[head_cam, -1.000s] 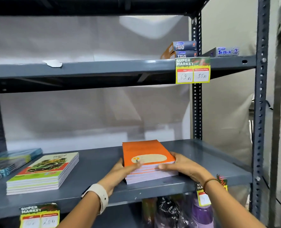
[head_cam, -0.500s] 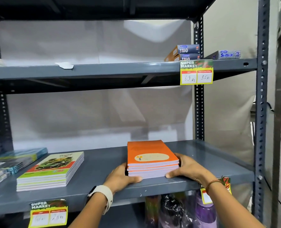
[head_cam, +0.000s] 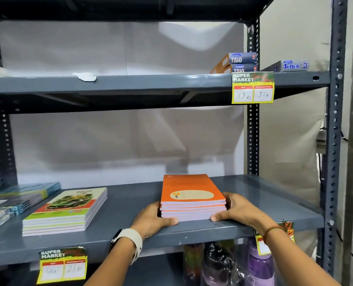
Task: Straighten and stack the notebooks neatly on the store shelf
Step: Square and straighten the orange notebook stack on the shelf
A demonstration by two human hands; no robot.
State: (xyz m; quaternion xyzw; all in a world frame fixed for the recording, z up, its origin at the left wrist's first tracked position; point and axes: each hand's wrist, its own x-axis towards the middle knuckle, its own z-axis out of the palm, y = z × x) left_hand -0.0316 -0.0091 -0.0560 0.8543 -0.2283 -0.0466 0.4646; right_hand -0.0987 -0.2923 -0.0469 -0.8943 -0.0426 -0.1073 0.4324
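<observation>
A stack of orange notebooks [head_cam: 189,189] lies on the grey metal shelf [head_cam: 130,203], right of centre, its edges lined up squarely. My left hand [head_cam: 150,220] presses against the stack's left side, thumb curled along its front bottom edge. My right hand [head_cam: 238,209] cups the right side, fingers at the front corner. A second stack with a green car on its cover [head_cam: 67,211] rests to the left, and a lower pile of blue-edged notebooks [head_cam: 16,198] sits at the far left.
The upper shelf [head_cam: 150,83] holds small boxes [head_cam: 241,61] at its right end and carries a yellow price tag [head_cam: 252,87]. Perforated uprights [head_cam: 334,141] frame the right side. Wrapped bottles [head_cam: 260,265] stand on the level below.
The uneven orange stack has been squared up between my hands. My thumbs came off the top cover and now sit low at the front edge.
</observation>
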